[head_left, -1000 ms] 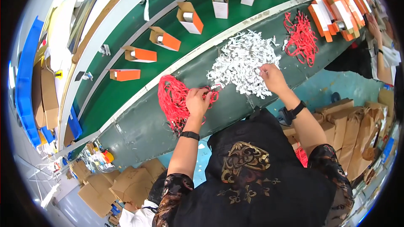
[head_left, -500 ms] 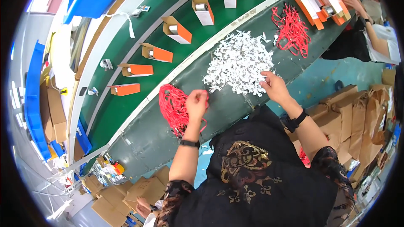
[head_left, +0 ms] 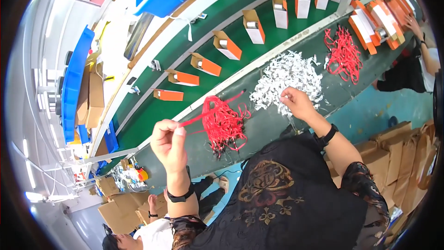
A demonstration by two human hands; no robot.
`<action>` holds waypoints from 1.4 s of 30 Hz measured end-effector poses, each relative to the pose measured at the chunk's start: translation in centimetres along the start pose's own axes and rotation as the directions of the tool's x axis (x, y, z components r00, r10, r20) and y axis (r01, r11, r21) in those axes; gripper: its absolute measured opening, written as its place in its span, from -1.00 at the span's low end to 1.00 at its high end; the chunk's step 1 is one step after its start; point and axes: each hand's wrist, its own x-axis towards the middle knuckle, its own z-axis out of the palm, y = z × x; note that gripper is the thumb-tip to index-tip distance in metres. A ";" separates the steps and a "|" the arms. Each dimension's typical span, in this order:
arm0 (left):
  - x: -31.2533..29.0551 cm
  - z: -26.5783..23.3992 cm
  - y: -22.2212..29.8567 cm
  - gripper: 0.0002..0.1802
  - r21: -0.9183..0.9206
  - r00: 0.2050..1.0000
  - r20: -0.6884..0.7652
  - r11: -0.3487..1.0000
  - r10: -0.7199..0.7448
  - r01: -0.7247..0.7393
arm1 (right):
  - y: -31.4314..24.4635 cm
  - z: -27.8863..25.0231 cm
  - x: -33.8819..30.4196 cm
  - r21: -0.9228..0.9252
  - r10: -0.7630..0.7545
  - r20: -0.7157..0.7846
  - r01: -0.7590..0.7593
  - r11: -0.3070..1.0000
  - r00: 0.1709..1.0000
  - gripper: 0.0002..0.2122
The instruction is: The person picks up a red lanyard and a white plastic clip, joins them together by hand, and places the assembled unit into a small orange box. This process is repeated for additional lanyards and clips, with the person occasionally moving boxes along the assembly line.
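My left hand [head_left: 169, 144] is raised to the left of a heap of red straps [head_left: 224, 127] with dark ends. Pinched between its thumb and fingers is one red strap [head_left: 193, 121], stretched back toward that heap. Over the near side of a pile of small white looped pieces [head_left: 289, 75] hovers my right hand [head_left: 298, 103], its thumb and fingertips closed together. Whatever sits in that pinch, if anything, is too small to make out. Both piles lie on a dark green work surface [head_left: 270, 132].
Open orange-and-white boxes [head_left: 253, 28] stand in a row along the green conveyor [head_left: 185, 97] beyond a pale rail. Another red strap heap [head_left: 343, 55] lies at right, near orange boxes [head_left: 377, 23] and a co-worker's hand [head_left: 413, 25]. Cardboard [head_left: 393, 157] is stacked at right. Another person sits lower left.
My left hand has moved left from the red heap, drawing a strap out with it. My right hand stays by the white pile, fingers more curled. The whole view has shifted.
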 end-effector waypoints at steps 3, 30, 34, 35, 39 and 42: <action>1.3 -0.1 1.9 -0.90 -0.018 0.997 -0.024 0.997 0.077 -0.078 | -5.4 -0.1 0.5 0.070 -0.125 -0.087 0.131 0.989 0.988 -0.91; 0.0 -2.0 3.3 -0.77 0.246 0.996 -0.075 0.967 -0.049 0.066 | -11.2 2.0 -1.6 0.248 -0.322 -0.010 0.315 0.916 0.947 -0.83; -0.4 -0.9 3.8 -0.79 0.270 0.994 -0.036 0.956 -0.108 0.113 | -15.4 4.2 -1.2 0.120 -0.614 -0.005 0.610 0.784 0.790 -0.83; -0.6 -0.5 4.0 -0.79 0.266 0.994 -0.035 0.958 -0.107 0.112 | -15.5 4.6 -1.2 0.115 -0.614 -0.005 0.610 0.784 0.789 -0.83; -0.7 0.7 4.7 -0.80 0.153 0.983 0.036 0.973 -0.180 0.173 | -14.5 6.7 -0.2 0.025 -0.630 0.079 0.630 0.776 0.773 -0.81; -0.4 1.2 5.0 -0.83 0.119 0.977 0.037 0.972 -0.210 0.204 | -13.6 7.4 -0.9 0.101 -0.586 0.346 0.592 0.800 0.733 -0.81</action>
